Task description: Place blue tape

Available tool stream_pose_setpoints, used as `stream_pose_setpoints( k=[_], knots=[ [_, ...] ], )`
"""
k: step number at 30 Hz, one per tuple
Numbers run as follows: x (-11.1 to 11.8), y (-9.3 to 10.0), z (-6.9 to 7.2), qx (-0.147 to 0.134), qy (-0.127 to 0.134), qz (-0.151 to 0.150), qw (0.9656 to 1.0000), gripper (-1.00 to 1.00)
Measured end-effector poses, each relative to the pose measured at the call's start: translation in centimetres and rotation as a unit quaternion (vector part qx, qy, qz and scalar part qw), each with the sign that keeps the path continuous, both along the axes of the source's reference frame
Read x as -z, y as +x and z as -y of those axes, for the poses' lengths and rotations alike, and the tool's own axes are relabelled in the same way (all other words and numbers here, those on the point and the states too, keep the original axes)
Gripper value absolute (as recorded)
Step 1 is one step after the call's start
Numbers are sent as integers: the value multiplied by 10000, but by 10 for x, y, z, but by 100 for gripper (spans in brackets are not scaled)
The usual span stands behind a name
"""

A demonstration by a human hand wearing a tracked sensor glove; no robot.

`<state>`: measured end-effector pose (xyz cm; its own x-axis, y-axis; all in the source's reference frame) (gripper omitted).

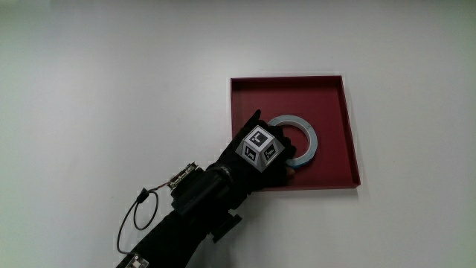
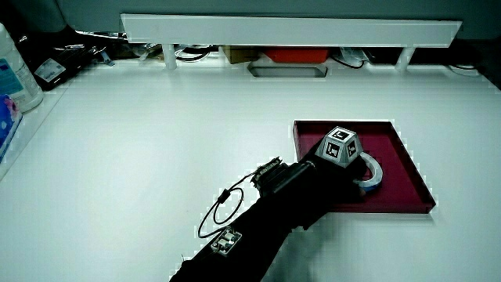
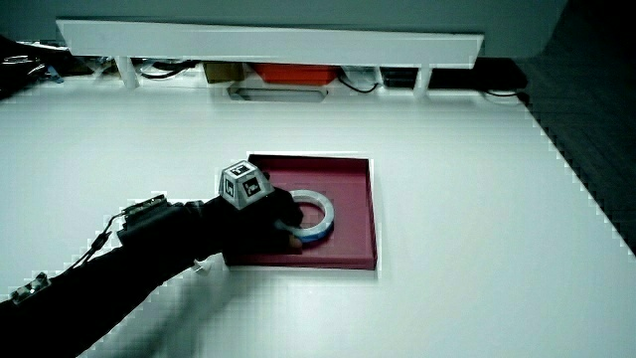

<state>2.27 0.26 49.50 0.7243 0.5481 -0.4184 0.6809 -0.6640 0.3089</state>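
Observation:
The blue tape (image 1: 306, 138) is a pale blue ring lying in the dark red tray (image 1: 335, 97), near the tray's wall that is nearest the person. The hand (image 1: 278, 165), black-gloved with a patterned cube (image 1: 260, 145) on its back, reaches into the tray from the person's side. Its fingers curl onto the ring's near edge. In both side views the tape (image 2: 374, 178) (image 3: 320, 211) rests low in the tray (image 2: 407, 184) (image 3: 355, 179) with the hand (image 2: 344, 168) (image 3: 284, 225) closed on its edge. The glove hides part of the ring.
A white low partition (image 2: 290, 30) (image 3: 268, 40) runs along the table's edge farthest from the person, with cables and boxes under it. A white bottle (image 2: 16, 74) stands at the table's edge in a side view. A thin cable loop (image 1: 137, 216) hangs off the forearm.

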Motion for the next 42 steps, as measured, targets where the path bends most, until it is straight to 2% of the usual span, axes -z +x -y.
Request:
stream_pose_setpoints(
  k=[1, 2, 5, 16, 20, 24, 25, 29, 31, 32, 36, 37, 38, 39, 40, 41, 42],
  knots=[
    [-6, 1, 0, 12, -56, 21, 10000, 0],
    [-3, 1, 0, 13, -66, 113, 9999, 0],
    [-7, 1, 0, 24, -68, 128, 9999, 0],
    [-8, 2, 1, -11, -122, 204, 9997, -39],
    [-5, -2, 1, 125, -199, 159, 9996, -54],
    [-2, -11, 4, 266, -271, -175, 9991, -68],
    [7, -14, 4, 307, -254, -149, 9991, -71],
    [22, -29, 7, 461, -234, -510, 9974, -86],
    [38, -36, 6, 408, -94, -556, 9976, -93],
    [41, -40, 6, 453, -209, -644, 9967, -96],
    [69, -53, 1, 347, -373, -647, 9966, -100],
    [81, -55, -1, 250, -337, -538, 9977, -100],
    [86, -58, -4, 265, -469, -507, 9973, -100],
    [99, -60, -7, 201, -376, -354, 9985, -100],
    [89, -63, -12, 154, -626, -389, 9972, -100],
    [102, -66, -15, 77, -479, -368, 9981, -100],
    [104, -68, -20, 27, -421, -356, 9985, -100]
  ],
)
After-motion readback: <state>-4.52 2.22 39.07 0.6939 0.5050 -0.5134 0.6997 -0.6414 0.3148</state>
